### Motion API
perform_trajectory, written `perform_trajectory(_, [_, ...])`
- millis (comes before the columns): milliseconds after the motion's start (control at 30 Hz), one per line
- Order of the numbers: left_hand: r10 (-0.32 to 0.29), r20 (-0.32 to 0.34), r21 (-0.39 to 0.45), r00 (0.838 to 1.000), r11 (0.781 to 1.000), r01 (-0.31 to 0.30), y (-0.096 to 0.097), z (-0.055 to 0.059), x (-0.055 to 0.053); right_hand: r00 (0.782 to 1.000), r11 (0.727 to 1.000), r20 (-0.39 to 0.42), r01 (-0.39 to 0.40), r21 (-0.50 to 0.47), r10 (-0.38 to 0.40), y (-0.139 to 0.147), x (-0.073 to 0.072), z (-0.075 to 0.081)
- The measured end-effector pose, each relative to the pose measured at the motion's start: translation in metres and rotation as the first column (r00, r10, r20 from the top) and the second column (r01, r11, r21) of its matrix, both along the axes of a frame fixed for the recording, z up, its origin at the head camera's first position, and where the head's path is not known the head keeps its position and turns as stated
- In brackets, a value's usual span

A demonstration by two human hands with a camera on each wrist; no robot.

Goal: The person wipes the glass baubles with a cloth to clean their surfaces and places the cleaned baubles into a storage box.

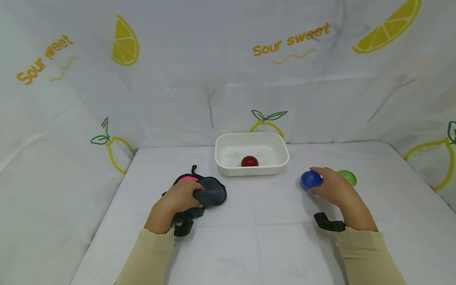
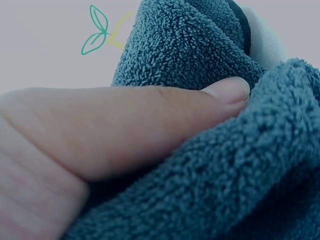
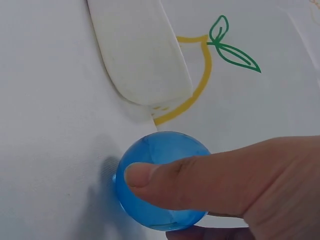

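My left hand (image 1: 181, 196) grips a dark grey-blue fuzzy cloth (image 1: 213, 192) with black edging, a hanging loop and a pink patch. In the left wrist view the thumb presses into a fold of the fuzzy cloth (image 2: 210, 200). On the right, my right hand (image 1: 333, 186) holds a shiny blue ball (image 1: 309, 180) between thumb and fingers. The right wrist view has the thumb across the blue ball (image 3: 165, 150), the other fingers mostly hidden behind it. Just beyond that hand lies a green ball (image 1: 348, 177), partly covered by it.
A white rectangular tray (image 1: 222, 160) stands at the back middle of the white table (image 1: 256, 245), with a red ball (image 1: 249, 161) inside. Behind and beside the table hangs a white sheet (image 1: 199, 59) printed with lemons and lettering.
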State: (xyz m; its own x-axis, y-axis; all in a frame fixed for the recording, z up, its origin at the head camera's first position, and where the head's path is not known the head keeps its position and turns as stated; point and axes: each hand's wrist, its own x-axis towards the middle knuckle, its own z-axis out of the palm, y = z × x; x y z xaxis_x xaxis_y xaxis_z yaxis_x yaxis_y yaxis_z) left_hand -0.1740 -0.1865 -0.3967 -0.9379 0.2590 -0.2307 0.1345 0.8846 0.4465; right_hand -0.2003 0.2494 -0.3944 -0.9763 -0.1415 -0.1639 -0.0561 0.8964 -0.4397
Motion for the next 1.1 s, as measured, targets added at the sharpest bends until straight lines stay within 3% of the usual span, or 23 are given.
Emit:
perform_trajectory(233, [-0.001,0.003,0.01,1.0,1.0,0.001,0.0,0.0,0.001,1.0,1.0,0.001,0.013,0.01,-0.013,-0.004,0.0,-0.003])
perform_trajectory(433, [0.01,0.002,0.006,1.0,1.0,-0.011,0.0,-0.001,0.0,0.998,0.999,-0.052,0.021,0.026,-0.019,-0.005,0.0,-0.005])
perform_trajectory(600, [-0.005,-0.045,0.016,0.999,1.0,0.006,-0.007,0.002,-0.003,0.996,0.998,-0.071,0.049,0.042,-0.046,-0.006,0.0,-0.004])
perform_trajectory(700, [-0.025,-0.053,0.133,0.998,0.991,0.032,-0.015,0.008,-0.005,0.995,0.998,-0.083,0.064,0.016,-0.062,-0.008,0.001,-0.003])
perform_trajectory(767, [-0.015,-0.022,0.279,1.0,0.96,0.021,-0.022,0.016,-0.004,0.992,0.997,-0.105,0.067,-0.026,-0.07,-0.011,0.003,-0.001])
perform_trajectory(800, [-0.008,0.0,0.369,1.0,0.929,0.007,-0.026,0.02,-0.003,0.991,0.996,-0.113,0.067,-0.053,-0.072,-0.013,0.005,0.001])
perform_trajectory(833, [0.001,0.026,0.468,1.0,0.884,-0.013,-0.029,0.024,-0.001,0.99,0.995,-0.124,0.065,-0.079,-0.074,-0.016,0.007,0.004])
perform_trajectory(867, [0.007,0.048,0.567,0.999,0.823,-0.033,-0.031,0.028,0.0,0.987,0.992,-0.139,0.06,-0.11,-0.075,-0.02,0.009,0.007])
perform_trajectory(900, [0.015,0.065,0.66,0.998,0.749,-0.054,-0.032,0.032,0.002,0.986,0.988,-0.151,0.052,-0.144,-0.074,-0.024,0.011,0.011])
perform_trajectory(933, [0.018,0.082,0.747,0.996,0.66,-0.073,-0.032,0.035,0.003,0.984,0.985,-0.164,0.041,-0.169,-0.069,-0.029,0.014,0.015])
perform_trajectory(1033, [0.009,0.102,0.909,0.995,0.404,-0.097,-0.023,0.041,0.004,0.972,0.965,-0.23,-0.025,-0.26,-0.037,-0.047,0.023,0.027])
perform_trajectory(1100, [0.003,0.112,0.955,0.994,0.277,-0.109,-0.012,0.043,0.002,0.954,0.941,-0.301,-0.101,-0.323,-0.001,-0.061,0.029,0.033])
